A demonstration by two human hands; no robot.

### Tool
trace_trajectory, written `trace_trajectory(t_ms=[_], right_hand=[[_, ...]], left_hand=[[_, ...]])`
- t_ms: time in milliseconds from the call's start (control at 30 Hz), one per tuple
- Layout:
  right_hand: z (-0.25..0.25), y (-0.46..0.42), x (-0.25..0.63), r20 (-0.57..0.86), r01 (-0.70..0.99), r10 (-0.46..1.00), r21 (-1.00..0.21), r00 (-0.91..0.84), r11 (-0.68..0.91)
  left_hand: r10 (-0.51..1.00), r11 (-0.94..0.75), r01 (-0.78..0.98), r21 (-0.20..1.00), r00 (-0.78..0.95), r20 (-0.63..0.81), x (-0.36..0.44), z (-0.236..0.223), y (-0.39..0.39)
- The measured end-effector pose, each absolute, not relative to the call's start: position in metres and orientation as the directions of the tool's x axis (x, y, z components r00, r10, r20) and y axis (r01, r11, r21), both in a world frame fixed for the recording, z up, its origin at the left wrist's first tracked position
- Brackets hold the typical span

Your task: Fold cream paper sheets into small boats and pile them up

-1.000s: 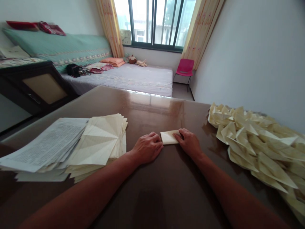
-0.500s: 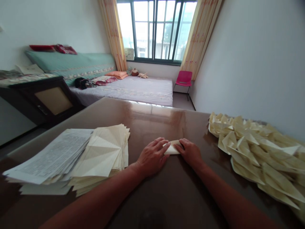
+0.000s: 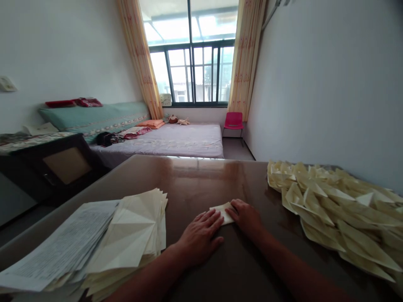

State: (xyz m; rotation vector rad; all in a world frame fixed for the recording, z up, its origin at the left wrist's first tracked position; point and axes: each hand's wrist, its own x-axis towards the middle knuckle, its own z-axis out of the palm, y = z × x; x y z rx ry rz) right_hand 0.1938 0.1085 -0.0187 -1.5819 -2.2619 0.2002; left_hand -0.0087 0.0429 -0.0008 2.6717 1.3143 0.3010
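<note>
A small folded piece of cream paper (image 3: pixel 224 211) lies on the brown table (image 3: pixel 195 180) between my hands. My left hand (image 3: pixel 201 235) rests flat, its fingertips pressing the paper's left part and its thumb stretched out apart on the table. At the paper's right end, my right hand (image 3: pixel 247 216) curls its thumb and fingers around the edge. Left of my left hand sits a stack of creased cream sheets (image 3: pixel 130 226), overlapping a pile of printed white sheets (image 3: pixel 63 243). Many folded cream paper pieces (image 3: pixel 333 205) are heaped at the right.
Beyond the table's far edge stands a bed (image 3: pixel 189 138) with a lilac cover. A dark cabinet (image 3: pixel 66 163) is at the left. A pink chair (image 3: pixel 233 121) stands below the window (image 3: pixel 192 71), near the right wall.
The paper, curled up before, now lies flatter under my fingers. My left hand has flattened and its thumb has moved away from the paper. The head view has tilted upward.
</note>
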Motion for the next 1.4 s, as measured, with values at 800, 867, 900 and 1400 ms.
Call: trace_trajectory(t_ms=[800,867,900,1400], right_hand=[[0.001,0.071,0.180,0.204,0.636,0.691,-0.278,-0.693,0.720],[-0.003,0.065,0.180,0.129,0.610,0.678,-0.339,-0.724,0.716],[-0.005,0.064,0.181,0.097,0.611,0.679,-0.359,-0.727,0.706],[-0.008,0.063,0.197,-0.017,0.762,0.790,-0.281,-0.612,0.584]], left_hand=[[0.774,-0.633,0.760,0.149,0.619,0.132,-0.010,-0.005,0.045],[0.767,-0.642,0.753,0.146,0.633,0.106,-0.011,-0.006,0.046],[0.759,-0.650,0.746,0.143,0.644,0.093,-0.012,-0.007,0.046],[0.754,-0.656,0.752,0.068,0.648,0.108,-0.022,-0.001,0.043]])
